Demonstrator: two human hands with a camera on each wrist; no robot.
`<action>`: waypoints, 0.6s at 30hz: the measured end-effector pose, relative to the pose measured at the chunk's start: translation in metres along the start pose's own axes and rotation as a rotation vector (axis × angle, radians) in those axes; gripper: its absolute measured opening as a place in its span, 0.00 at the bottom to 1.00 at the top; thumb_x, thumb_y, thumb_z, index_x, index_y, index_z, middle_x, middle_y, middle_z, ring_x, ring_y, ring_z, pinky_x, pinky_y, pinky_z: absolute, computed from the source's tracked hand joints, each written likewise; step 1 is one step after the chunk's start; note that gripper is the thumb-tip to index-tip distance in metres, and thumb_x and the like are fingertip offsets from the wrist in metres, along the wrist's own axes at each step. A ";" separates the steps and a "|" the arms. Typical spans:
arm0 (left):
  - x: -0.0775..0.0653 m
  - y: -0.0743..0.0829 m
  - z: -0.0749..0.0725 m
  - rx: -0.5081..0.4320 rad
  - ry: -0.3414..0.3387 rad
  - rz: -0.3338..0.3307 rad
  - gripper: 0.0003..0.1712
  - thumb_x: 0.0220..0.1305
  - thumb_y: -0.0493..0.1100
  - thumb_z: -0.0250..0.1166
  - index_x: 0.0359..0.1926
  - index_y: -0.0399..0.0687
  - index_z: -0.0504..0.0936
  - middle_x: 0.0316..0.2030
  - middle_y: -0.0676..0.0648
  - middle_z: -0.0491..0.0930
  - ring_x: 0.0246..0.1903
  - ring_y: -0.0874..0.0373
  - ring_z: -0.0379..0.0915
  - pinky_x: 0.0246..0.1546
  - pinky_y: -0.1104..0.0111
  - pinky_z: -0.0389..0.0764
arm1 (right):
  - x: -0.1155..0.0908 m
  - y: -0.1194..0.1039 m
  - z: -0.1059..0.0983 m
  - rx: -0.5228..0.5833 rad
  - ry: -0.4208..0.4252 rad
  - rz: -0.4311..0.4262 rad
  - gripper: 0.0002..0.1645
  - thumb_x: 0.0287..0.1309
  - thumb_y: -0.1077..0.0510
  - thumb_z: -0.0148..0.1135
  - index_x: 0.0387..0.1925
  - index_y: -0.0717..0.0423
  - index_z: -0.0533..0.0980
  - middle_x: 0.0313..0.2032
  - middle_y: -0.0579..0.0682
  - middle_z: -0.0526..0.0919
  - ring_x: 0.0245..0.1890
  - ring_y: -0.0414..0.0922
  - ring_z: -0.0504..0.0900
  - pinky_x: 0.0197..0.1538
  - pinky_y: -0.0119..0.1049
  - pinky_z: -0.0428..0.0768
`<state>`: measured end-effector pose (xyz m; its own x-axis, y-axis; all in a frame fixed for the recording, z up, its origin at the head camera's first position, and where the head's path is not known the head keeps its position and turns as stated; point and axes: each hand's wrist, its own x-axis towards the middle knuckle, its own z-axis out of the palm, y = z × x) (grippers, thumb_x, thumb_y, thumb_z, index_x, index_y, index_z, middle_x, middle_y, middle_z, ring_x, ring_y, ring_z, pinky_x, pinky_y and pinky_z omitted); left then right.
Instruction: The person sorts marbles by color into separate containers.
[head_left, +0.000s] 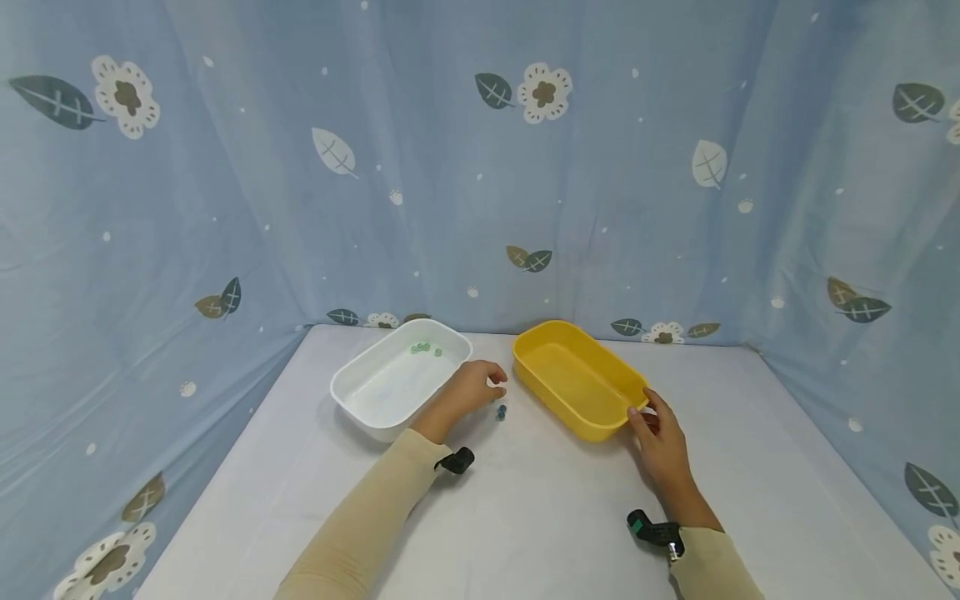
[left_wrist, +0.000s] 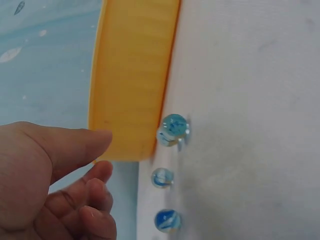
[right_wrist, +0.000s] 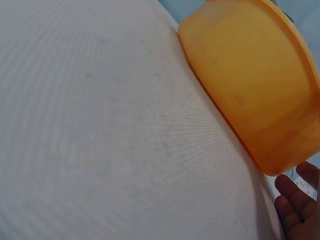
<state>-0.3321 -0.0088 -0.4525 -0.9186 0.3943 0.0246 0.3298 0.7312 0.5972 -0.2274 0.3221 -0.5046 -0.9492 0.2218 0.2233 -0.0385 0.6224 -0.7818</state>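
Observation:
Several blue-and-clear glass marbles (left_wrist: 168, 220) lie on the white tabletop between two tubs, showing as a small dark cluster (head_left: 501, 412) in the head view. My left hand (head_left: 474, 385) hovers beside them with thumb and fingers apart and nothing between them. At the near right end of the yellow plastic tub (head_left: 557, 400), my right hand (head_left: 663, 442) holds the rim, thumb and forefinger at the corner. The right wrist view catches some of its fingertips (right_wrist: 286, 186) against the tub's outer wall (right_wrist: 250, 85). No marbles show inside the yellow tub.
A white tub (head_left: 360, 392) stands at the left, partly behind my left forearm, with several pale green marbles (head_left: 422, 347) on its floor. Blue patterned cloth (head_left: 450, 167) hangs around the back and sides of the white-covered table (head_left: 525, 517).

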 end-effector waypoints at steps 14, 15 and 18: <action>-0.009 -0.009 0.010 0.123 0.061 0.024 0.11 0.60 0.44 0.70 0.44 0.54 0.85 0.40 0.54 0.81 0.41 0.58 0.75 0.46 0.64 0.76 | 0.002 0.001 0.001 -0.003 -0.005 0.013 0.43 0.70 0.35 0.45 0.75 0.52 0.51 0.68 0.61 0.60 0.58 0.59 0.69 0.59 0.57 0.70; -0.009 -0.009 0.010 0.120 0.064 0.022 0.10 0.60 0.44 0.70 0.44 0.54 0.85 0.40 0.54 0.81 0.41 0.58 0.75 0.46 0.64 0.76 | 0.002 0.001 0.001 -0.002 -0.004 0.013 0.43 0.70 0.35 0.45 0.75 0.52 0.51 0.68 0.61 0.60 0.58 0.59 0.69 0.60 0.57 0.70; -0.010 -0.009 0.011 0.120 0.062 0.013 0.10 0.60 0.44 0.70 0.44 0.54 0.85 0.40 0.53 0.81 0.42 0.57 0.74 0.47 0.63 0.75 | 0.002 0.001 0.001 0.002 -0.003 0.018 0.43 0.69 0.34 0.45 0.76 0.51 0.51 0.68 0.60 0.60 0.59 0.59 0.69 0.60 0.57 0.69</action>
<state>-0.3238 -0.0137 -0.4669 -0.9246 0.3717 0.0832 0.3619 0.7889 0.4966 -0.2298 0.3224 -0.5056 -0.9508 0.2301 0.2076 -0.0224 0.6169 -0.7867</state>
